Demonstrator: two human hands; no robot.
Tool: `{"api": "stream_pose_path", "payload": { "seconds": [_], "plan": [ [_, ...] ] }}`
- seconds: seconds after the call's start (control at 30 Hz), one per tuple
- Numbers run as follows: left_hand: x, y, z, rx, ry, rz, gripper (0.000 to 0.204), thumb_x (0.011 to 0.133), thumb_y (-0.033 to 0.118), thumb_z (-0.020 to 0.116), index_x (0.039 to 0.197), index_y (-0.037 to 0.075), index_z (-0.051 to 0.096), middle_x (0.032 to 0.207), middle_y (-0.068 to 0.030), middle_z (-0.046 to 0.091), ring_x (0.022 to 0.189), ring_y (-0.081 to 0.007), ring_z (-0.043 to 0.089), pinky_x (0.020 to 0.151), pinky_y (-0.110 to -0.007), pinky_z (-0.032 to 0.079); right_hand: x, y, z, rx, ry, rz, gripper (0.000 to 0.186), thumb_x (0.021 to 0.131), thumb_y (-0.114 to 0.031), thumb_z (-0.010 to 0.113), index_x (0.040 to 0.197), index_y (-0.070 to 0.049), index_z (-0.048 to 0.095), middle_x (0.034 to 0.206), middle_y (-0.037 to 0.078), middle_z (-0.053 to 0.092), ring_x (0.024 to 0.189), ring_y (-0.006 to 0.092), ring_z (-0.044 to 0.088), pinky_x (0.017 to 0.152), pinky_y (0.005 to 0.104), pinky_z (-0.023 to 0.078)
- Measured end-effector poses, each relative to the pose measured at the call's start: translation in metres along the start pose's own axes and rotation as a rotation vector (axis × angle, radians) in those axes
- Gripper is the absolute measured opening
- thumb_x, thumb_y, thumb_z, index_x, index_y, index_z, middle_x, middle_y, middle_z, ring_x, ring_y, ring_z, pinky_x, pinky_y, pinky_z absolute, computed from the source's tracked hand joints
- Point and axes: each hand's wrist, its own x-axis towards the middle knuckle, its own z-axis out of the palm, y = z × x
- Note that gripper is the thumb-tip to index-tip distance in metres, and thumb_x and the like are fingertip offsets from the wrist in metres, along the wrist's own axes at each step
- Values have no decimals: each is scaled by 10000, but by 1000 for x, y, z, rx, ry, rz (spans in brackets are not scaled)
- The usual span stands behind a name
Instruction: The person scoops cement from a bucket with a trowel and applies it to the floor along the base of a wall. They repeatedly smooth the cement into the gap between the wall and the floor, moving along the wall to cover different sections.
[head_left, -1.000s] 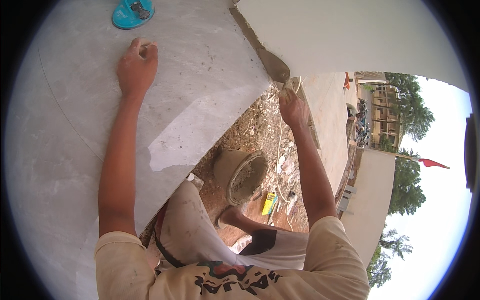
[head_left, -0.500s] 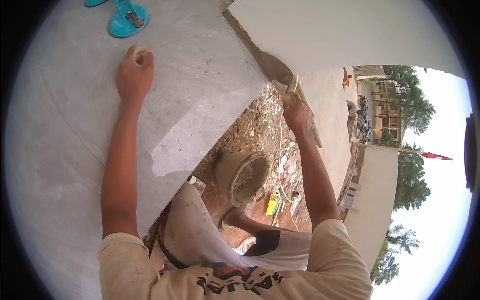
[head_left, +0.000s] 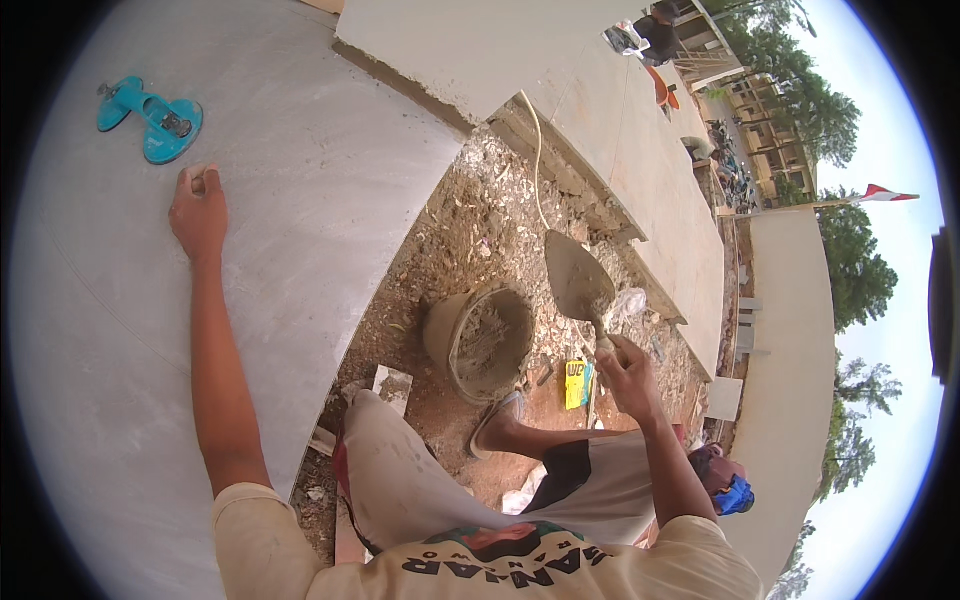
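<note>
Slab (head_left: 110, 300): 9 o'clock, flat, grey, dusty; looks hard.
Left hand (head_left: 198, 215): fingers curled over the slab (cannot tell if holding anything).
Bucket (head_left: 437, 335): 6 o'clock, mucky; likely heavy.
Trowel (head_left: 577, 275): near 3 o'clock; stiff, probably light, best held by its handle.
Right hand (head_left: 630, 378): grip closed round that handle.
Outdoors: trees (head_left: 865, 265), 3 o'clock.

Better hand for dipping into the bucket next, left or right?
Right, most likely: the right hand already grips the trowel, its blade beside the bucket in view. The left hand is curled over the slab, farther from the bucket.
</note>
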Motion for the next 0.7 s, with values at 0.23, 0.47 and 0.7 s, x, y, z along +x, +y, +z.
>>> {"api": "stream_pose_path", "payload": {
  "seconds": [0.23, 0.47, 0.7],
  "plan": [
    [14, -10, -12, 46, 90, 72, 315, 938, 387, 611, 972, 89, 707, 862, -78, 718, 804, -268, 685, 767, -407, 523, -92, -19, -3, 613, -327, 22, 504, 959, -284, 701, 1309, 51, 564, 842, 14, 610, 718, 71, 567, 635, 240, 474],
    [-4, 13, -1, 245, 67, 163, 363, 927, 405, 630, 1007, 57, 692, 882, -129, 719, 824, -323, 692, 773, -451, 530, -99, -24, -29, 828, -618, -37, 500, 979, -232, 673, 1369, 30, 503, 949, 29, 604, 738, 63, 567, 643, 232, 472],
    [-49, 31, 3, 328, 116, 313, 395, 910, 362, 652, 1071, 2, 647, 1059, -183, 657, 971, -367, 639, 844, -459, 511, -80, -7, -51, 983, -915, 16, 510, 995, -280, 651, 1366, -8, 430, 842, 13, 595, 657, 68, 561, 571, 232, 462]
  ]
}}
